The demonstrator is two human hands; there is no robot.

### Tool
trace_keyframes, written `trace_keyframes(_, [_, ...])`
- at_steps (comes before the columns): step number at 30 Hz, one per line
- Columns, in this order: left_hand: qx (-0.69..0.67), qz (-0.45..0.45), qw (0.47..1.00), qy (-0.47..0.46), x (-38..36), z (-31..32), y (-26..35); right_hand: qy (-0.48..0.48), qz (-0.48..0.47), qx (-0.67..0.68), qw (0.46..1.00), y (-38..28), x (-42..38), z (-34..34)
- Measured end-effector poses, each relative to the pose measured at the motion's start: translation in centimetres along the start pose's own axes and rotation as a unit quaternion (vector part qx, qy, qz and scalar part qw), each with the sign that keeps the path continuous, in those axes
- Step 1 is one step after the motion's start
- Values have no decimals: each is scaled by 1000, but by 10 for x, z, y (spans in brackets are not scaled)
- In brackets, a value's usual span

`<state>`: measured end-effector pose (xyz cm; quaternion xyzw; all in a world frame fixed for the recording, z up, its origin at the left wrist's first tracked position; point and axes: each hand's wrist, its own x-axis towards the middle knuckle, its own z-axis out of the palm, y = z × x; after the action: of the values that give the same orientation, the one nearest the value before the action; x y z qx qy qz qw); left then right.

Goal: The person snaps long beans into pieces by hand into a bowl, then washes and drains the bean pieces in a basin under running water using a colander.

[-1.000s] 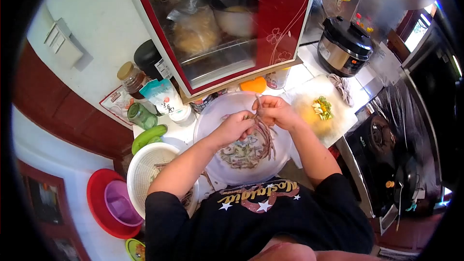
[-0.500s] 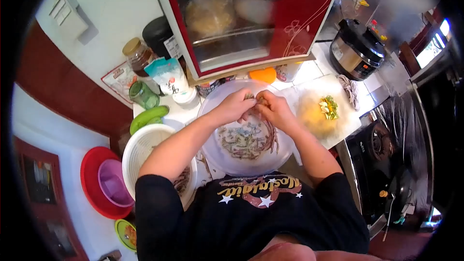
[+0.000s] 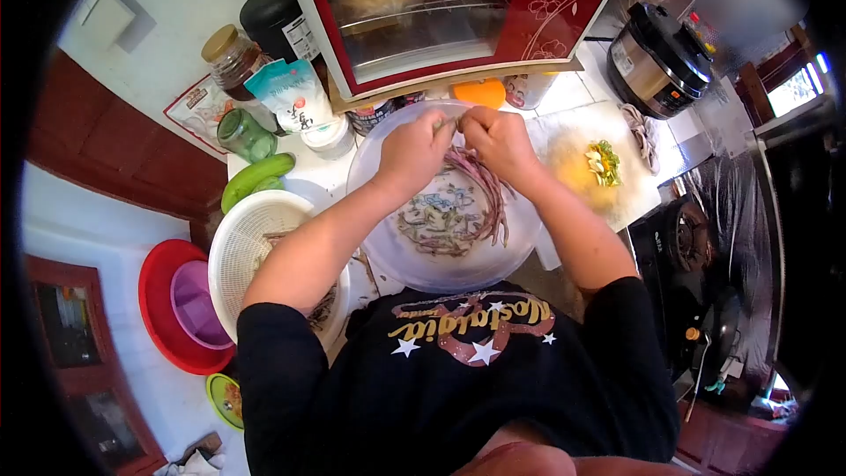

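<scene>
A large translucent bowl [image 3: 521, 251] sits below my hands. Long thin purple beans [image 3: 495, 198] curve along its right side, and short broken bean pieces [image 3: 430, 231] lie on its bottom. Over the bowl's far side, my left hand [image 3: 412, 157] is closed in a pinch. Beside it, almost touching at the fingertips, my right hand [image 3: 500, 145] is closed too. Both pinch what looks like a long bean, mostly hidden by the fingers. Some of the purple beans hang or lie just under my right hand.
Left of the bowl stands a white colander [image 3: 231, 242], partly behind my forearm. Green gourds [image 3: 256, 181], a green glass jar [image 3: 247, 136] and a teal-white pouch [image 3: 293, 97] lie beyond. A cutting board [image 3: 564, 128] holds chopped vegetables [image 3: 604, 164]. A red-framed cabinet [image 3: 564, 9] overhangs the back.
My hands have turned and lifted slightly toward the bowl's far rim, leaving more of the purple beans exposed beneath them. The whole view has shifted a little.
</scene>
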<state>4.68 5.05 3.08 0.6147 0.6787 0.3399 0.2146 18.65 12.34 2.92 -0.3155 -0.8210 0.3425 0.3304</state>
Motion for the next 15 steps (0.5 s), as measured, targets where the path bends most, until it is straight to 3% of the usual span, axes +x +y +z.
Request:
trace_keyframes(1, [-180,-63,982,11,1,-1,1,-2,0,-1,1000,-4,-2,0])
trace_keyframes(2, [-258,-66,963,42,4,-3,1,-54,64,72,994,-10,-6,0])
trace_keyframes(3, [-258,-67,963,44,10,-11,-1,-106,127,144,976,-14,-11,1])
trace_keyframes(4, [-326,-89,935,107,16,-24,-7,-217,158,120,956,-8,-18,1])
trace_keyframes(5, [-391,-110,898,168,20,-36,-15,-220,160,119,955,-3,-27,0])
trace_keyframes(7, [-415,-109,885,179,21,-56,-35,-443,-49,17,895,10,-43,-4])
trace_keyframes(8, [-415,-112,885,179,20,-59,-39,-411,-86,-74,905,29,-49,-3])
trace_keyframes(9, [-415,-112,885,179,16,-59,-39,-411,-86,-74,905,40,-48,-4])
trace_keyframes(11, [-419,-89,902,50,2,-60,-38,-398,-139,-390,819,55,-41,-5])
trace_keyframes(15, [-508,-172,844,-16,-15,-53,-30,-408,-222,-433,772,85,-48,-3])
